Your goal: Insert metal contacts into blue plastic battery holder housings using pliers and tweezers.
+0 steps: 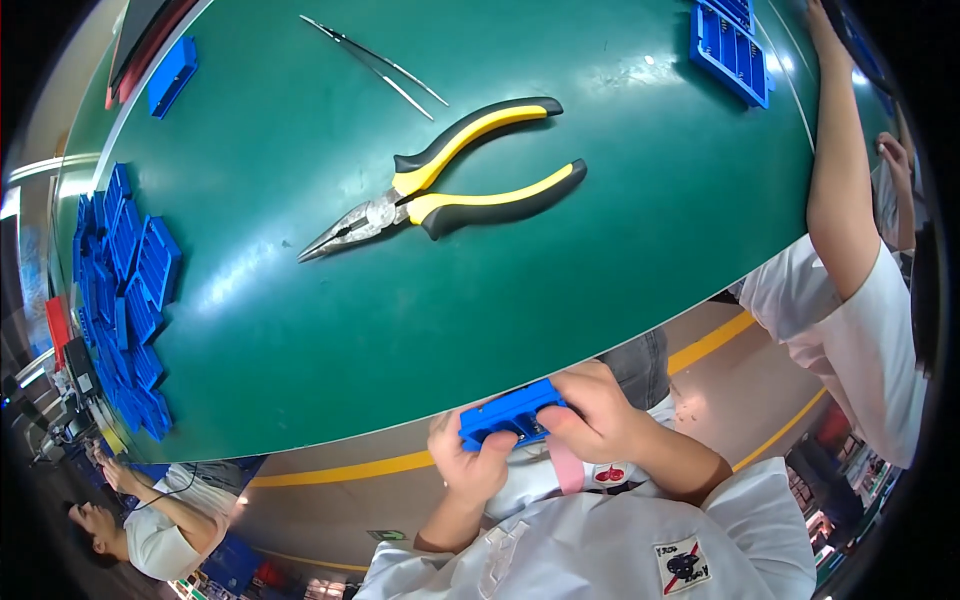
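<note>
Between my two hands, at the table's near edge, is a blue plastic part (pixel 512 408) with open compartments. My left hand (pixel 466 462) grips its left end, with the thumb pressed at the lower side. Closed round the right end is my right hand (pixel 600 412), its thumb lying over the compartments. What sits inside the part is too small to make out. Beyond my hands, long-nose pliers (pixel 380 214) with yellow and black handles lie spread on the green table (pixel 420 320). Metal tweezers (pixel 372 62) rest farther back.
Many similar blue parts (pixel 125 300) are heaped along the table's left side. A single blue piece (pixel 173 77) lies at the far left, and more compartmented ones (pixel 730 55) at the far right. One person's arm (pixel 840 170) reaches along the right edge; another person (pixel 165 525) sits at lower left.
</note>
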A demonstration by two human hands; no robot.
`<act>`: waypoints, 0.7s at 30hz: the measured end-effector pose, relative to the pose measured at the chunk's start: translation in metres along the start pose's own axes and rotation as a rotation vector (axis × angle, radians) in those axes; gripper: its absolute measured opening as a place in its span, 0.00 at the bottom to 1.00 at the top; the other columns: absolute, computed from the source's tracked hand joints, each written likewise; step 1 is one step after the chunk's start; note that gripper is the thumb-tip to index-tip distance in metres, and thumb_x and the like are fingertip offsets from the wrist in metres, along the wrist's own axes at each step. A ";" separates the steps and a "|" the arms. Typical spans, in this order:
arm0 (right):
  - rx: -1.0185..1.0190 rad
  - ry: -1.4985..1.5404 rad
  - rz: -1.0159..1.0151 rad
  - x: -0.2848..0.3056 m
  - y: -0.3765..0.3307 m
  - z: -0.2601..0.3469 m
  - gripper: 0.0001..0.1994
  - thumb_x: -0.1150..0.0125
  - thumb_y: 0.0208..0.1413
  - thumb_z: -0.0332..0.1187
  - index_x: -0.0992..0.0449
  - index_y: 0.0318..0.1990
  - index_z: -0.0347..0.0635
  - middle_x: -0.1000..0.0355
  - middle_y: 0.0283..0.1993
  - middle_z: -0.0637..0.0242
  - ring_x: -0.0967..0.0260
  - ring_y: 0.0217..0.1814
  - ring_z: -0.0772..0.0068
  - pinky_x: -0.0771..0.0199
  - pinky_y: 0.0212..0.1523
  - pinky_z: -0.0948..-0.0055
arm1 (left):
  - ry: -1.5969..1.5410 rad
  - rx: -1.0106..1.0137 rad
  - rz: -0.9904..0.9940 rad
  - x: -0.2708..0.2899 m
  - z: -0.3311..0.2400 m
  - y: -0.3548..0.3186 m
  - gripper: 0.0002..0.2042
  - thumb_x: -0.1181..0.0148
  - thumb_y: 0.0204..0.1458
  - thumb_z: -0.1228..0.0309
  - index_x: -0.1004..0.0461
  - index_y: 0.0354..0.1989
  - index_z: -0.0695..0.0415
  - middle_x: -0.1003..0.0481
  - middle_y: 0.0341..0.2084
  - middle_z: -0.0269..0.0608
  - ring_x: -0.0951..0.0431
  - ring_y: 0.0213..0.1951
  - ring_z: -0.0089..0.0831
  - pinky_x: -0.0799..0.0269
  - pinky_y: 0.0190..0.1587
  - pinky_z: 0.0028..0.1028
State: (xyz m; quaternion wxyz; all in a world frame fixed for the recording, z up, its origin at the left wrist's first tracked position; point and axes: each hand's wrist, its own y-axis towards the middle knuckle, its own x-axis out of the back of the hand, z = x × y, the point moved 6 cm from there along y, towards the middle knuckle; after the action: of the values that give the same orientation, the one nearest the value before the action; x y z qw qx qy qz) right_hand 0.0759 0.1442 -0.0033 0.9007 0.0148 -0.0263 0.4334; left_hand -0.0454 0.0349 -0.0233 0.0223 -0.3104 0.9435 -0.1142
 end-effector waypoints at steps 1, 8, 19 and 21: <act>-0.017 0.030 -0.027 0.001 -0.001 -0.002 0.18 0.38 0.56 0.35 0.27 0.49 0.30 0.27 0.34 0.53 0.29 0.32 0.52 0.30 0.34 0.63 | 0.089 -0.070 0.033 -0.001 -0.007 0.004 0.27 0.31 0.47 0.49 0.22 0.42 0.64 0.20 0.35 0.43 0.21 0.40 0.35 0.29 0.43 0.31; 0.050 0.053 -0.211 -0.005 -0.002 -0.001 0.23 0.36 0.56 0.44 0.26 0.50 0.34 0.27 0.40 0.55 0.29 0.39 0.55 0.32 0.41 0.66 | 0.283 -0.198 -0.037 -0.003 -0.028 0.007 0.32 0.39 0.49 0.38 0.21 0.36 0.63 0.19 0.32 0.43 0.21 0.35 0.32 0.28 0.39 0.29; -0.026 0.047 -0.160 -0.007 -0.010 -0.005 0.20 0.37 0.54 0.35 0.27 0.51 0.30 0.26 0.43 0.52 0.29 0.40 0.52 0.31 0.44 0.64 | 0.235 -0.039 -0.014 -0.005 -0.019 -0.004 0.29 0.38 0.53 0.46 0.25 0.42 0.67 0.23 0.39 0.43 0.24 0.42 0.28 0.29 0.42 0.26; -0.016 0.060 -0.155 -0.008 -0.008 -0.003 0.20 0.37 0.54 0.33 0.27 0.51 0.30 0.26 0.43 0.52 0.29 0.40 0.52 0.30 0.43 0.65 | -0.041 0.012 0.022 -0.004 -0.002 -0.008 0.29 0.38 0.54 0.49 0.29 0.49 0.66 0.24 0.43 0.43 0.24 0.44 0.30 0.29 0.44 0.27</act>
State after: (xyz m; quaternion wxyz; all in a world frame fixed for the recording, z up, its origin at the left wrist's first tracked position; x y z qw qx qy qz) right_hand 0.0770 0.1332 -0.0072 0.9320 -0.0033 -0.0017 0.3624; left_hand -0.0376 0.0313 -0.0195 0.0448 -0.3024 0.9454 -0.1130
